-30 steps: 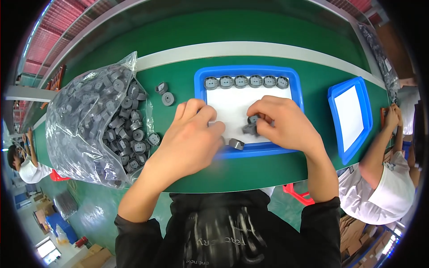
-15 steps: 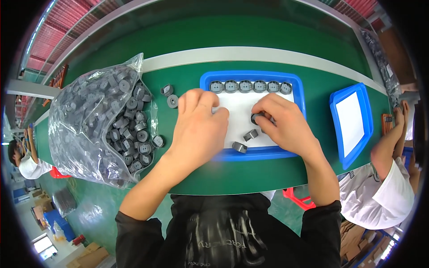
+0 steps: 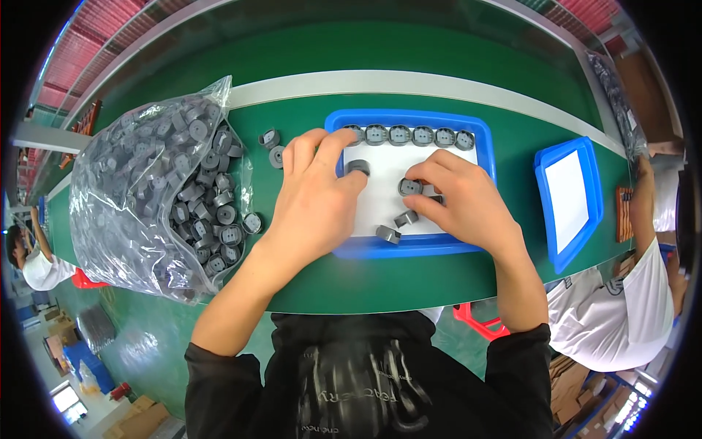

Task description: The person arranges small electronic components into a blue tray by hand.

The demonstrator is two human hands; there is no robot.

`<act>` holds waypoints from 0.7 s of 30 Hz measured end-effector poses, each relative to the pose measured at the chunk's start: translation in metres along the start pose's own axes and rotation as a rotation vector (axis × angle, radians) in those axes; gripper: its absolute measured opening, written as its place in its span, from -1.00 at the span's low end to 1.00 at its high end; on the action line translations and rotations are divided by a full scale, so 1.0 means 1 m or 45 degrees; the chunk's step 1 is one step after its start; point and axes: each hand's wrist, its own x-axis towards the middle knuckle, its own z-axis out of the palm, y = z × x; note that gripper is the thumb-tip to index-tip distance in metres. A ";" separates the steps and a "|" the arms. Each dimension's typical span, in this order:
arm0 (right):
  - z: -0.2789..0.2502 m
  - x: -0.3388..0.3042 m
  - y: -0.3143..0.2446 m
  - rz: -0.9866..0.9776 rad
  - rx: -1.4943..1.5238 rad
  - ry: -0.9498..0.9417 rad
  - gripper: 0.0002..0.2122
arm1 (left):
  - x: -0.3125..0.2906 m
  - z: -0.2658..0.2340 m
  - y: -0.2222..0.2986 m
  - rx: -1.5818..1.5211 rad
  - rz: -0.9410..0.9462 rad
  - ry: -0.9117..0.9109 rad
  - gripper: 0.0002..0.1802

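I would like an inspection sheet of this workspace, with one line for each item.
Surface: green tabletop.
Job's things: blue tray with six round grey parts in a row along its far side; at least two loose parts nearer the person; clear bag of more at left.
Clutter: two stray parts between bag and tray; second blue tray at right.
Hands: left hand touches a part, grip unclear; right hand holds another in its fingers.
Cables: nothing seen.
Surroundings: co-workers at both sides.

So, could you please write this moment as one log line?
left hand: thumb at grey part; right hand: pinching second part; blue tray: row of parts along far side; clear bag: left of tray
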 end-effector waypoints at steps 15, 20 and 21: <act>0.015 0.007 -0.011 -0.091 -0.117 0.111 -0.73 | 0.002 0.011 -0.011 -0.165 0.090 0.095 -0.75; 0.021 0.007 -0.010 -0.151 -0.093 0.157 -0.75 | -0.002 0.003 -0.008 -0.287 0.006 0.017 -0.75; 0.023 0.007 -0.010 -0.145 -0.057 0.145 -0.78 | -0.001 0.000 -0.009 -0.292 -0.001 0.018 -0.75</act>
